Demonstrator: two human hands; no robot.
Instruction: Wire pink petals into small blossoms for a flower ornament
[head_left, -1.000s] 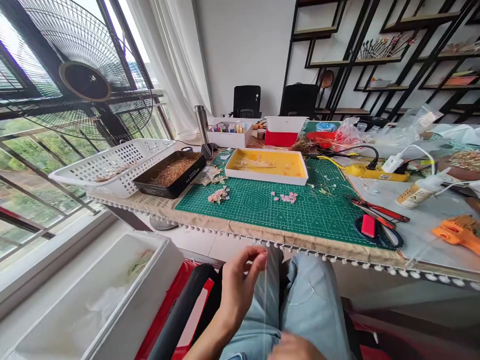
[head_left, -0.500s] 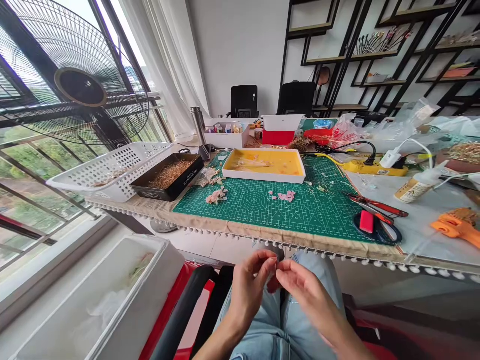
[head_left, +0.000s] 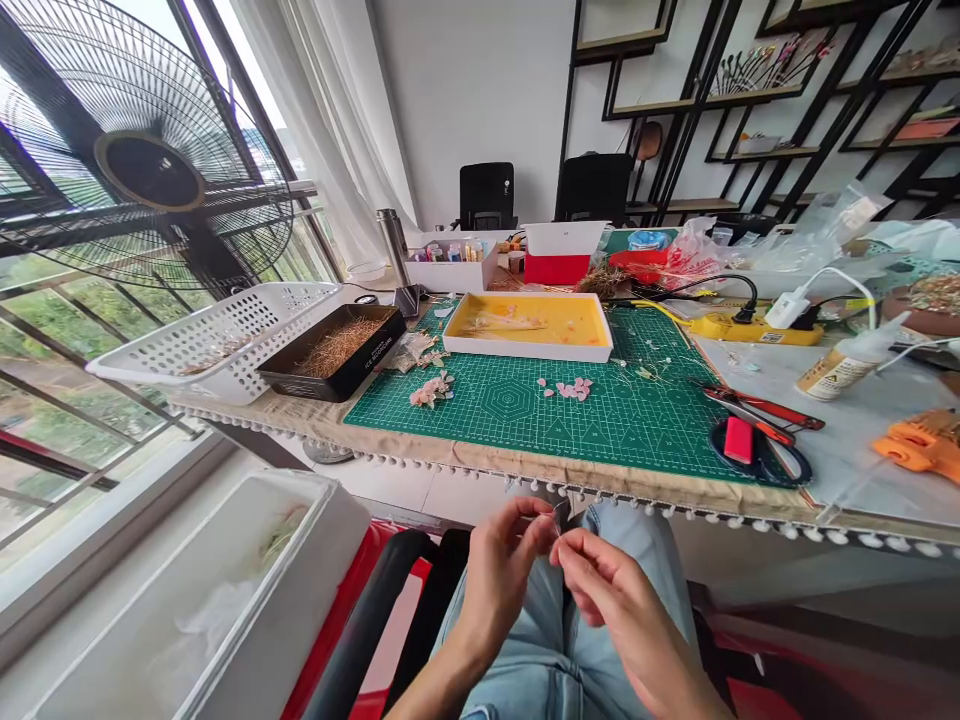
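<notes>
Fine strand (head_left: pixel 557 522) sits over the lap, just off the table (head_left: pixel 525 466)'s near edge, probably held short by two hands for control; pink pieces (head_left: pixel 574 389) lie toward the cutting mat (head_left: pixel 480 428)'s near edge, likely for easy reach. Left hand (head_left: pixel 501 560) and right hand (head_left: pixel 616 588) both pinch the strand (exact fingertip contact too small to tell), nearly touching, wrists angled inward, fingers curled.

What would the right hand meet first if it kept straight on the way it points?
Most likely the left hand: the right hand points toward its fingertips, with a thin strand between them. Depth is unclear, so it might pass just below.
</notes>
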